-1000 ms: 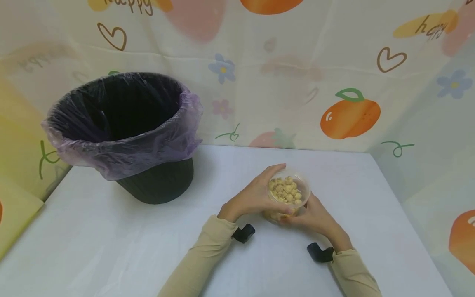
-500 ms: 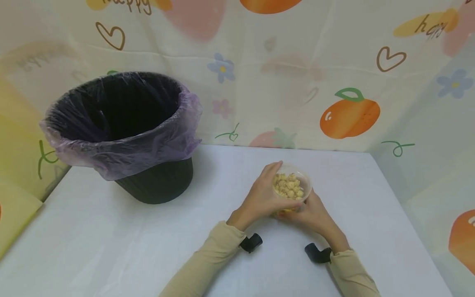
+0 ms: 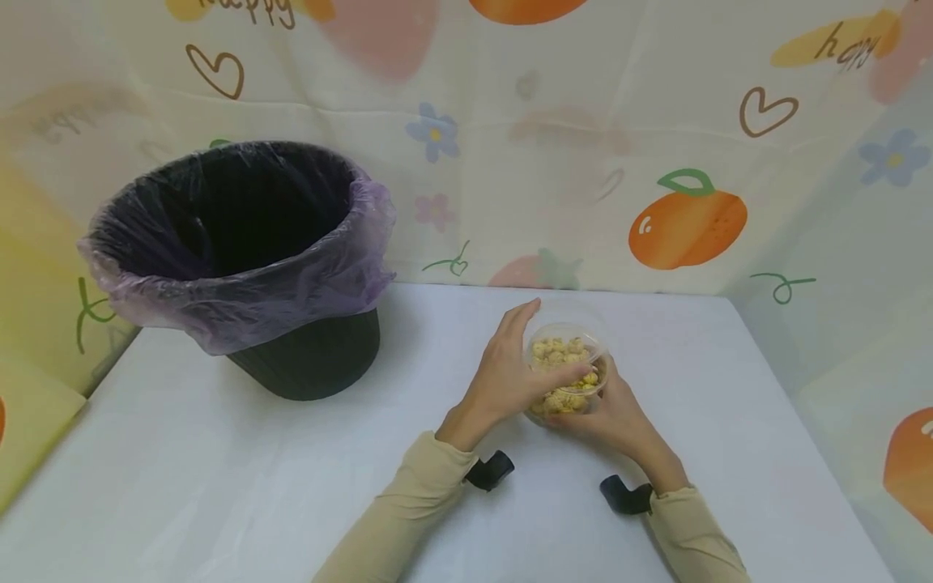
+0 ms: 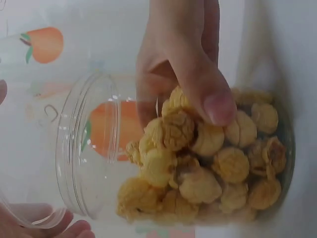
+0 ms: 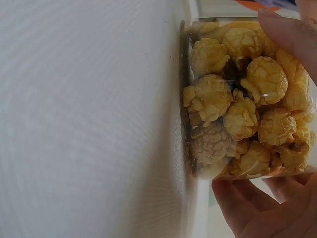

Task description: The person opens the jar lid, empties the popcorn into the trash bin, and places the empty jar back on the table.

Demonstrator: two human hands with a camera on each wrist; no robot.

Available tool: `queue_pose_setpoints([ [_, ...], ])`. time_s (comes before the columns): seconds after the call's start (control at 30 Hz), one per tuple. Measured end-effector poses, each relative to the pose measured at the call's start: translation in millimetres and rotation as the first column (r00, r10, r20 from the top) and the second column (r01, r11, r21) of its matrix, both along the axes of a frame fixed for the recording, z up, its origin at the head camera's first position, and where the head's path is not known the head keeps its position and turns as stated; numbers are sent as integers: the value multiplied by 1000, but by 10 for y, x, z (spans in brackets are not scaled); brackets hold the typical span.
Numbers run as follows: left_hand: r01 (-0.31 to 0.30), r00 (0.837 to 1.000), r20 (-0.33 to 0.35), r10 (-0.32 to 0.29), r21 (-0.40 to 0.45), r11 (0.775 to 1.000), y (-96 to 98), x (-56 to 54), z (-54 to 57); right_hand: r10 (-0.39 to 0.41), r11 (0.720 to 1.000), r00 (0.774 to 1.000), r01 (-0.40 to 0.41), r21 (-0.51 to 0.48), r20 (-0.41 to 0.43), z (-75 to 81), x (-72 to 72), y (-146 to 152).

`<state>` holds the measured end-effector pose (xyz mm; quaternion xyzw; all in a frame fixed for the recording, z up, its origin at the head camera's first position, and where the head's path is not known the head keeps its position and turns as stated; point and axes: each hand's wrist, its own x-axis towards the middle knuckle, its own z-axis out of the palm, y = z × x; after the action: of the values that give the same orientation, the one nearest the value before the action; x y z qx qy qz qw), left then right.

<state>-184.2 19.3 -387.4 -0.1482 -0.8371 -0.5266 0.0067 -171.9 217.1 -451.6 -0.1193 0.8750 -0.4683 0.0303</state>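
Observation:
A clear plastic jar (image 3: 555, 402) of round, pale-yellow popcorn (image 4: 198, 173) stands upright on the white table. My right hand (image 3: 619, 417) grips its lower side, the thumb (image 4: 218, 106) across the front and fingers (image 5: 247, 203) on the opposite side. A thin transparent lid (image 4: 30, 224) is in my left hand (image 3: 503, 385), held between thumb and fingers. In the left wrist view the lid is apart from the jar's open rim (image 4: 74, 148). Much of the lid blends into the background in the head view.
A black bin (image 3: 309, 356) lined with a purple plastic bag (image 3: 306, 283) stands at the back left of the white table (image 3: 219, 486). A printed cloth (image 3: 510, 162) hangs behind the table's far edge. Black wrist-camera mounts (image 3: 490, 471) show below both hands.
My left hand has gone from gripping around the jar's top to holding the lid off its rim. The jar shifted slightly right and away, then came back towards me.

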Motion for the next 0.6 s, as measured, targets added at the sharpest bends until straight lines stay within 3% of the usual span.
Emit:
queue_pose_setpoints([
  [0.2,36,997,68,-29,-109,993,-70,-68,-29,3,1000,1000,-2,-29,25,-22,-2,-3],
  [0.4,114,990,99,-98,-168,979,-162,-135,-52,0,1000,1000,1,-28,30,-21,0,-7],
  [0.6,207,972,154,-176,-213,955,-291,-181,-26,-24,1000,999,24,9,39,-10,-4,-8],
])
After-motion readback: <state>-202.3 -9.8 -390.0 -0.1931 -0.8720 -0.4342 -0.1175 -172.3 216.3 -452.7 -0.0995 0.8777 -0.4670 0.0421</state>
